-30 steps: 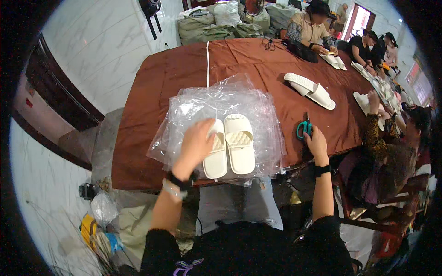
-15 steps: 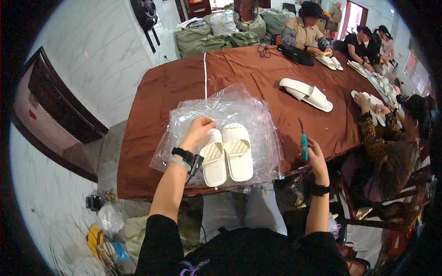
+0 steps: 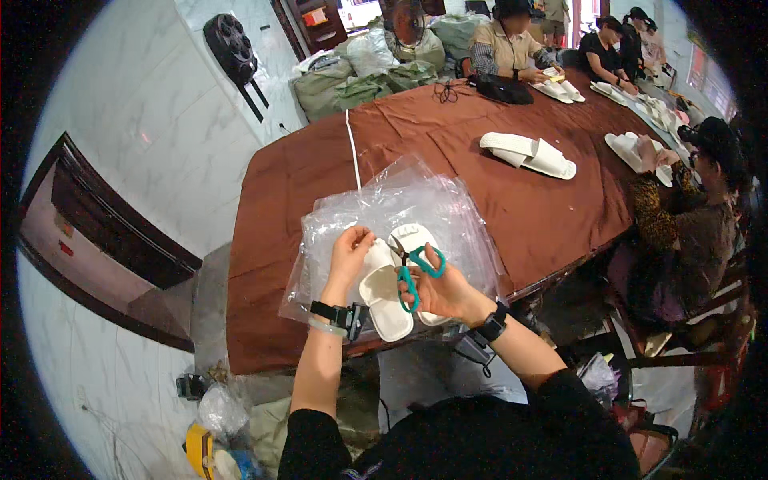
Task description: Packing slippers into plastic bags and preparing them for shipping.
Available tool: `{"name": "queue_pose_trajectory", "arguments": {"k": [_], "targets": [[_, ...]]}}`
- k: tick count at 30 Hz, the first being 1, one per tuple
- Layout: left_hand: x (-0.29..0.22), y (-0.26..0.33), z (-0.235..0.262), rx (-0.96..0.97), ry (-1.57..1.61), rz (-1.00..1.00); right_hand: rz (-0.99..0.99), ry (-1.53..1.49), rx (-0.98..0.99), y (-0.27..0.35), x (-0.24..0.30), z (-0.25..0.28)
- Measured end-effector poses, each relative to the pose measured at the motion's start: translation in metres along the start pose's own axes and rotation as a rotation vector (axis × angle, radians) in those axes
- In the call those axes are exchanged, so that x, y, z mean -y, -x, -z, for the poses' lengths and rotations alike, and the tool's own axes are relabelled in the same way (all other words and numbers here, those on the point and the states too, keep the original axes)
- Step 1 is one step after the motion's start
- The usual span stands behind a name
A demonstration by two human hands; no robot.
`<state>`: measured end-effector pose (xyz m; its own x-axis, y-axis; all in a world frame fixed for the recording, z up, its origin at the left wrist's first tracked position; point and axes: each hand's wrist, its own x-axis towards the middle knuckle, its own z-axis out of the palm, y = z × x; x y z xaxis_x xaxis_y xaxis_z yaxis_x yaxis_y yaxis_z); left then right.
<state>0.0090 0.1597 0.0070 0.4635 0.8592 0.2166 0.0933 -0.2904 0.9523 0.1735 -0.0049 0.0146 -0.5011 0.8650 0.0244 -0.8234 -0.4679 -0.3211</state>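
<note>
Two cream slippers lie side by side on a stack of clear plastic bags (image 3: 468, 220). My left hand (image 3: 349, 254) is pinched closed at the far end of the left slipper (image 3: 386, 308); anything between its fingertips is too small to make out. My right hand (image 3: 448, 292) holds scissors (image 3: 406, 276) with teal loop handles, fingers through the loops. Their dark blades point up and left, over the gap between the slippers and close to my left fingertips. My right hand and the scissors partly cover the right slipper (image 3: 411, 234).
The table has a brown cloth (image 3: 292, 172) with a white cord (image 3: 352, 148) across it. Another pair of cream slippers (image 3: 528, 154) lies to the right. Co-workers handle slippers along the far and right edges. Filled sacks (image 3: 352, 84) stand behind the table.
My right hand has moved left with the scissors, from beside the bags to over the slippers. My left hand stays pinched near the left slipper's far end. The view has shifted slightly.
</note>
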Motion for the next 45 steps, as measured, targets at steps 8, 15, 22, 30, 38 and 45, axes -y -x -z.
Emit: {"name": "queue_pose_trajectory", "arguments": {"k": [8, 15, 22, 30, 38, 45], "targets": [[-0.004, 0.015, 0.009, -0.037, 0.054, -0.028, 0.196, 0.134, -0.237, -0.035, -0.004, 0.024], [-0.039, 0.042, 0.034, -0.197, 0.691, -0.036, 0.362, 0.246, -0.316, 0.002, 0.022, 0.023], [-0.050, 0.200, 0.130, -0.030, 0.206, 0.098, 0.884, 1.703, -0.856, 0.064, 0.091, 0.021], [0.074, 0.340, 0.178, -0.343, -0.069, 0.699, 0.539, 2.235, -1.198, 0.145, 0.174, 0.082], [0.115, 0.310, 0.123, -0.251, -0.665, 0.474, 0.565, 2.312, -0.863, 0.086, 0.118, 0.049], [-0.040, 0.205, 0.111, 0.289, -0.192, 0.201, 0.137, 0.907, -0.435, 0.012, 0.059, 0.003]]}}
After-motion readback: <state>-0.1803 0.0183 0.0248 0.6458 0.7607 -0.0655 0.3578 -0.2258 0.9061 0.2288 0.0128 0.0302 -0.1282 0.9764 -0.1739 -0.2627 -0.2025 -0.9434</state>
